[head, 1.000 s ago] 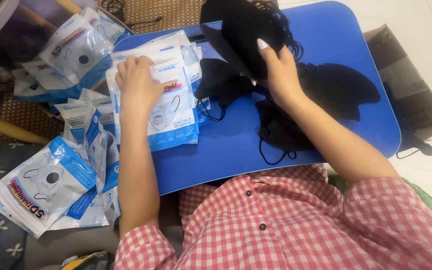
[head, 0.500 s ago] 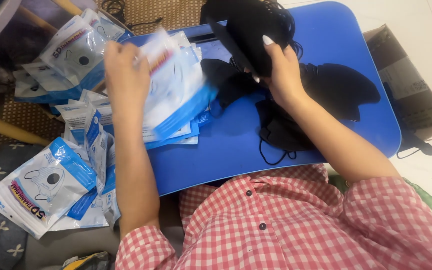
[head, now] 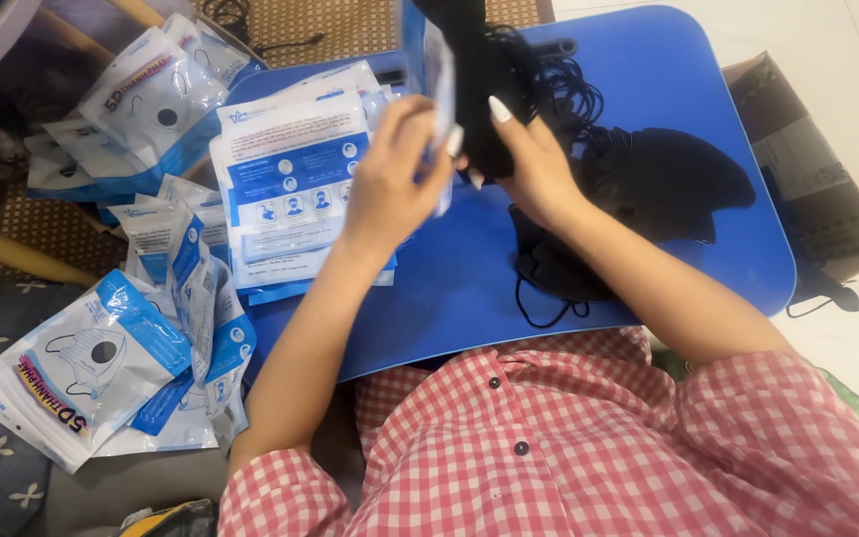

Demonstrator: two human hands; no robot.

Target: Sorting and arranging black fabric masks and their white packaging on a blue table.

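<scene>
My left hand holds a white and blue mask pouch upright, edge on to the camera, above the blue table. My right hand grips a black face mask right beside the pouch, the two touching at the pouch's mouth. A stack of empty white and blue pouches lies flat on the table under my left forearm. More black masks lie in a pile on the table behind my right wrist, their ear loops trailing.
Filled mask packets lie heaped on the floor at the left, with more packets at the upper left. A cardboard box stands at the table's right edge. A wooden bar crosses the left side.
My left hand has lifted one pouch off the stack and brought it up to the black mask. My right hand has shifted the mask slightly left to meet it.
</scene>
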